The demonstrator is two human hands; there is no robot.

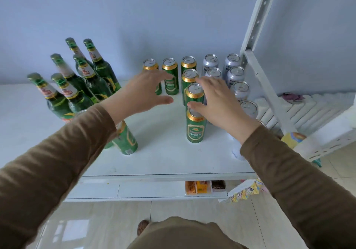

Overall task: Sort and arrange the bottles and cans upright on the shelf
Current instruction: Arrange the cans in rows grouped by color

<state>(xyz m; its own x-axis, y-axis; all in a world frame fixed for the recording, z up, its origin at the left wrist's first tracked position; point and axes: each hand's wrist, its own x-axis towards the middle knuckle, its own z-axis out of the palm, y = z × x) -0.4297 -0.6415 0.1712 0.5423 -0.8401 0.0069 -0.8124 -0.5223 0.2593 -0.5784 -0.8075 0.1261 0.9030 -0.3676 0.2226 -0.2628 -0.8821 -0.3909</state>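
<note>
Bottles (77,79) of green glass stand upright in a cluster at the far left of the white shelf (163,160), near the wall. Next I see a green can (126,139) standing upright toward the front, half covered by my left sleeve (57,152). My left hand (143,92) hovers over the middle of the shelf with fingers spread and relaxed, gripping nothing, its fingertips in front of the back row of green cans (170,75). To its right a line of green cans (194,96) runs from the wall toward me, ending in the nearest green can (195,129), upright. My right hand (217,102) reaches over this line, fingers straight, thumb lying across the top of the nearest one; I cannot tell whether it actually touches. The two hands are apart. Farther right, silver cans (236,75) stand upright in rows beside the shelf's white upright post (256,23). Snack packets (204,187) lie on the lower tier.
</note>
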